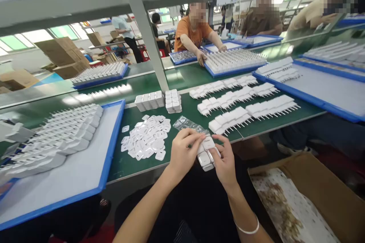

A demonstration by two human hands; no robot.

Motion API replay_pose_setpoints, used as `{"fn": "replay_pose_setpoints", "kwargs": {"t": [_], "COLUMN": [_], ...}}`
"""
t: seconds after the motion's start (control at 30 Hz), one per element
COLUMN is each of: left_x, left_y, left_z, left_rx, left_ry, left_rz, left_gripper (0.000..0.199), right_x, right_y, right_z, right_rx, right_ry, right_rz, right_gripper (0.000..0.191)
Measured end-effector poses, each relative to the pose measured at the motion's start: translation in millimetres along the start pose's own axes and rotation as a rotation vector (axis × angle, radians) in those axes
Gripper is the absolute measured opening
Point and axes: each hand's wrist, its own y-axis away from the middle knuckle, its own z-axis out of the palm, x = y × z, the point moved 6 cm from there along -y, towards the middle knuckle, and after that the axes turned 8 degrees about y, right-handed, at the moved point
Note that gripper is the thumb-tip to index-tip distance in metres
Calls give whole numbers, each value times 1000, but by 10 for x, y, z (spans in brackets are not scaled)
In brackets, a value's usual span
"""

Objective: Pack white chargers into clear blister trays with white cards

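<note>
In front of my body, just off the table's front edge, is a small cluster of white plastic cases with rounded corners. My right hand is closed around its right side, with the thumb pressed on the front. Thumb and fingers of my left hand are pinched together at the cluster's upper left edge; what lies between those fingertips is hidden. A clear plastic strip lies on the table just beyond both hands. To the left spreads a loose pile of flat white square pieces.
Stacked white cases stand behind the pile. Rows of white blocks with pins lie to the right. Blue-rimmed trays flank me, left and right. An open cardboard box sits low right. Across, a person in orange handles a tray.
</note>
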Motion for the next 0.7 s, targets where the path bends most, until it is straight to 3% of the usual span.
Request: {"fn": "replay_pose_setpoints", "kwargs": {"t": [0.1, 0.27, 0.33, 0.57, 0.7], "left_x": [-13, -59, -127, -288, -345], "left_y": [58, 228, 273, 254, 168], "left_z": [31, 185, 255, 162, 88], "left_rx": [22, 27, -13, -155, -224], "left_ry": [-21, -142, -138, 218, 241], "left_rz": [4, 45, 23, -318, -449], "left_gripper": [19, 26, 25, 24, 23], "right_x": [23, 188, 294, 479, 467], "right_y": [1, 69, 67, 99, 103], "right_z": [-7, -175, -212, -186, -136], "right_rx": [-14, 34, 25, -71, -93], "right_ry": [11, -118, -80, -8, -15], "right_rz": [5, 69, 127, 275, 265], "right_gripper": [27, 48, 43, 36, 36]}}
